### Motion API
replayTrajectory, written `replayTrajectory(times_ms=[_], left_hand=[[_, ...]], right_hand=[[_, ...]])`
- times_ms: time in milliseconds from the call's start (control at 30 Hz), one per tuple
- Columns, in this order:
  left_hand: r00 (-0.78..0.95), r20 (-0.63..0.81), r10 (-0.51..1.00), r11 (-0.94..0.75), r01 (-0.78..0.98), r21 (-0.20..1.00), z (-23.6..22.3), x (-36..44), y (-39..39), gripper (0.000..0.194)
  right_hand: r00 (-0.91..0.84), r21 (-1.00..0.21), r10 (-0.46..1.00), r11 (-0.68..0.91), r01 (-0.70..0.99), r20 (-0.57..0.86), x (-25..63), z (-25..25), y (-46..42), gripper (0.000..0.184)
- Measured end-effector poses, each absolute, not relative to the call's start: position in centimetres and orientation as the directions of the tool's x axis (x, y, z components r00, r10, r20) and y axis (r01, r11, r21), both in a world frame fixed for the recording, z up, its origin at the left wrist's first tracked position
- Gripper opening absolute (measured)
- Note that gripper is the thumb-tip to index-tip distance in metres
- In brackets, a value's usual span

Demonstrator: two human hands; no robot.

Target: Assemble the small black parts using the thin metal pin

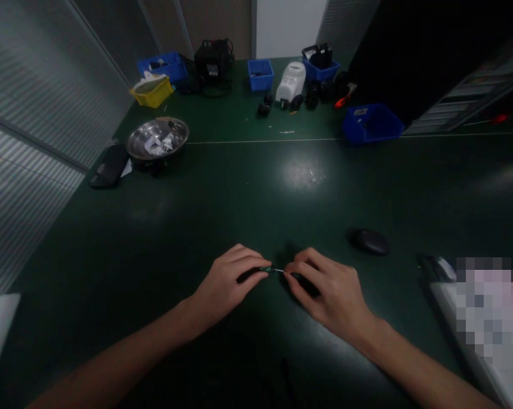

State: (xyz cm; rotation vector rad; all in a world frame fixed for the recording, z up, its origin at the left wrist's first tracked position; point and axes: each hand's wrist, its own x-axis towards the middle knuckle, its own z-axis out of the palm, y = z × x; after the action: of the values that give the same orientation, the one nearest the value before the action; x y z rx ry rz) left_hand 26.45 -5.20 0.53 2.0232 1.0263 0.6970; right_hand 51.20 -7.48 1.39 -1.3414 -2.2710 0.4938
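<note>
Over the green tabletop [222,199], my left hand [234,272] pinches a small green piece [265,268] between thumb and fingertips. From it a thin silvery shaft [279,270] runs across to the fingertips of my right hand [324,281]. That hand is closed in a pinch on the shaft's other end. A bit of dark green shows under its fingers, but its shape is mostly hidden. Whether the green piece and shaft form one tool, such as a small screwdriver, I cannot tell. A black computer mouse [370,242] lies beyond my right hand.
Back left stand a metal bowl [132,149] with white scraps, a yellow bin [151,97] and a black device [212,65]. Blue bins [260,82] and a white vented housing [291,82] line the back. Another blue bin [371,133] is right. A blurred-out pale object [490,318] lies near right.
</note>
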Motion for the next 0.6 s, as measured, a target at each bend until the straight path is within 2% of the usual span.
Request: replayTrajectory(times_ms=[267,600], left_hand=[[0.510,0.190,0.839,-0.414,0.373,0.831,0.25,26.60,-5.20,0.020],[0.506,0.173,0.845,-0.403,0.391,0.827,0.65,26.63,-5.15,0.023]], right_hand=[[-0.440,-0.534,0.877,0.471,0.702,0.194,51.14,1.20,-7.40,0.018],[-0.488,-0.527,0.854,0.502,0.686,0.179,50.98,1.05,-7.46,0.018]])
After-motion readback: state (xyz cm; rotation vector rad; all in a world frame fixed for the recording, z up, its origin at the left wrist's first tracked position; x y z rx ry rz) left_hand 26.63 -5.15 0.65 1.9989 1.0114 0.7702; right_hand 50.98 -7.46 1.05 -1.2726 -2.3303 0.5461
